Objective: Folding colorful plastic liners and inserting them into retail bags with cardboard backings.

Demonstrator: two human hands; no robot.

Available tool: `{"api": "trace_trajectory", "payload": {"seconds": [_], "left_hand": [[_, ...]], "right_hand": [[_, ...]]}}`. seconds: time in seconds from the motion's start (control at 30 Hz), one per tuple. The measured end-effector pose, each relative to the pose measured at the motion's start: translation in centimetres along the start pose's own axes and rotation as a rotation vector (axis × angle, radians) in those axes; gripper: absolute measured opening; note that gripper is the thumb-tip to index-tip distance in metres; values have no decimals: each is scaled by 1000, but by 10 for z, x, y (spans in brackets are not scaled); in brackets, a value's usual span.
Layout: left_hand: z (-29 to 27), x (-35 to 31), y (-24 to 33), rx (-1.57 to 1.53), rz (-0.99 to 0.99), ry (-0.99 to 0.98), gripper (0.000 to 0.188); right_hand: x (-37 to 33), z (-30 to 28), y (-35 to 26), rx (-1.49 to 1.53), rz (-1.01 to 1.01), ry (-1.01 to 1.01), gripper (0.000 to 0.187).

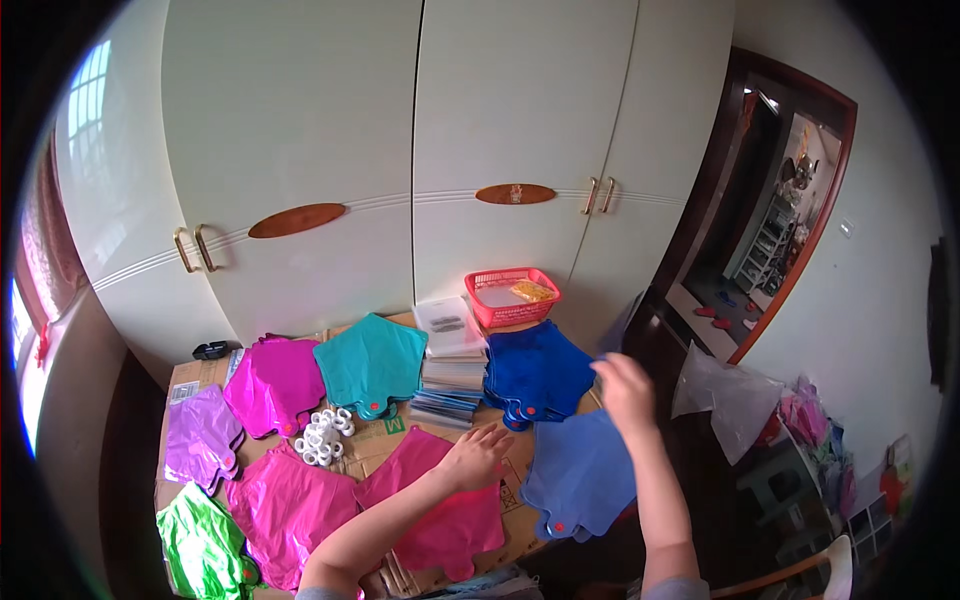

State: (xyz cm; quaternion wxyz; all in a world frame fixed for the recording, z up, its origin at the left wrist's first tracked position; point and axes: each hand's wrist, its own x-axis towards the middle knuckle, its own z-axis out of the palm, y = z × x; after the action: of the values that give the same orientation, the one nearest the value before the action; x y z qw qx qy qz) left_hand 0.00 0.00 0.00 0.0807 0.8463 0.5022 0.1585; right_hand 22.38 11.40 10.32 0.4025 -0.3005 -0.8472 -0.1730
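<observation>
Foil balloons by colour: dark blue stack; lighter blue one, red dot at its neck; teal; magenta; lilac; two hot pink, and; bright green. White rings in a cluster. Red basket, yellow packet inside. Brown cardboard beneath. Cream wardrobe, brown oval plaques, gold handles.

Cardboard-covered table carries flat foil balloon stacks: green at 8 o'clock, lilac at 9, magenta at 10, teal at 12, dark blue at 2. White rings centre-left; red basket at 1.
</observation>
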Motion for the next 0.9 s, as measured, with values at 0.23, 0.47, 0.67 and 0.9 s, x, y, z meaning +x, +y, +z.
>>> {"api": "trace_trajectory", "payload": {"seconds": [0.23,0.47,0.67,0.9], "left_hand": [[4,8,-11,25,-5,-1,58],[4,12,-24,-22,-8,29,56],[5,23,-28,-35,37,92,50],[1,47,-40,83,-44,114,44]], "right_hand": [[-30,125,2,86,-109,-461,9],[-37,146,-25,80,-6,-413,13],[-47,167,-17,132,143,-415,9],[-41,162,-5,427,503,-416,18]]}}
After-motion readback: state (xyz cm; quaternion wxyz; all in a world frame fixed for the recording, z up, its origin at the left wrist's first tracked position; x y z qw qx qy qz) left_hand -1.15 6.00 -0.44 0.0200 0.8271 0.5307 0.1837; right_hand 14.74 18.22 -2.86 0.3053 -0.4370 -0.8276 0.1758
